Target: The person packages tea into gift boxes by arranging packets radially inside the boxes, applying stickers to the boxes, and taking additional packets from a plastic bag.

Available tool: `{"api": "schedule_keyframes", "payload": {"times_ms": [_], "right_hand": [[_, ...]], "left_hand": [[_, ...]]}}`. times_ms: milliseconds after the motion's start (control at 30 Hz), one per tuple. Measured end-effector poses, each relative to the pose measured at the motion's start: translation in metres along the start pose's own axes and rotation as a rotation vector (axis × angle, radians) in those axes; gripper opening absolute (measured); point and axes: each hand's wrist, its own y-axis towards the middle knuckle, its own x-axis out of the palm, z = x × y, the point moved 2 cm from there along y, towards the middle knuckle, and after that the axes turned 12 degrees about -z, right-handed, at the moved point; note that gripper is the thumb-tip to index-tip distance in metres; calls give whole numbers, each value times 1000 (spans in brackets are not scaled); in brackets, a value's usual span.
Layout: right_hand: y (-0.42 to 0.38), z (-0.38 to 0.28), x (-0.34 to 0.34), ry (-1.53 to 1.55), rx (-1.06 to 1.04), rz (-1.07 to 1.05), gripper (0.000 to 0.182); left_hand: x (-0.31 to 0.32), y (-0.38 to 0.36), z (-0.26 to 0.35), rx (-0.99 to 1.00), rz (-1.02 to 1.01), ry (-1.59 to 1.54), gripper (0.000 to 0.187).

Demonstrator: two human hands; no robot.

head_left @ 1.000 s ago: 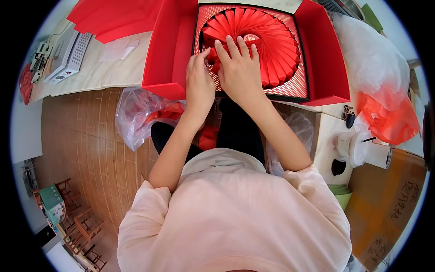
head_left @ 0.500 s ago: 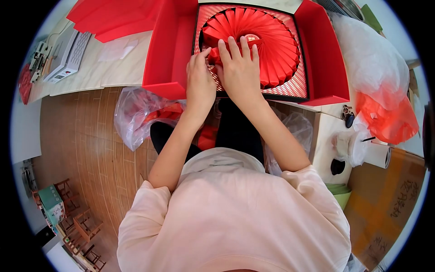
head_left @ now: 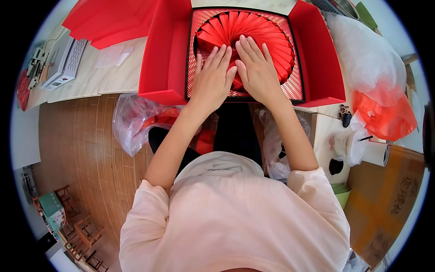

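Observation:
A large red box [head_left: 165,54] stands open on the table, its side panels spread to left and right. In its black-edged tray [head_left: 297,72], red folded packets [head_left: 272,43] fan out in a ring over a red and white patterned lining. My left hand [head_left: 213,79] lies palm down over the ring's lower left part, fingers extended. Beside it, my right hand [head_left: 259,72] rests flat on the packets near the middle, fingers stretched out. The two thumbs come close together. Whatever lies beneath the palms is hidden.
Left on the table are red folded sheets [head_left: 113,22], white paper [head_left: 113,55] and a grey-white device [head_left: 68,63]. Plastic bags [head_left: 367,50], a lidded cup [head_left: 357,147] and a cardboard box [head_left: 385,195] are at the right. Another plastic bag [head_left: 129,122] hangs below the table edge.
My left hand has moved right and up onto the ring, its fingers now extended. My right hand has shifted slightly right. The box appears a little further left in view.

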Motion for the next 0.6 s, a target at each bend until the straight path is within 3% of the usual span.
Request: {"api": "schedule_keyframes", "payload": {"times_ms": [133, 267, 333, 367, 467, 600], "right_hand": [[-14, 8, 8, -26, 26, -111, 47], [-11, 11, 8, -14, 14, -173, 48], [-8, 14, 6, 9, 10, -178, 48], [-8, 15, 7, 36, 6, -189, 48], [-10, 14, 10, 105, 38, -54, 45], [-12, 12, 10, 140, 60, 10, 40]], "left_hand": [[1, 1, -8, 73, -56, -26, 52], [-8, 7, -7, 17, -64, -179, 44], [-11, 18, -16, -220, 12, -364, 39], [-11, 23, -19, -220, 13, -364, 39], [-1, 50, -20, -217, -315, -150, 39], [3, 59, -19, -197, -317, -215, 38]]}}
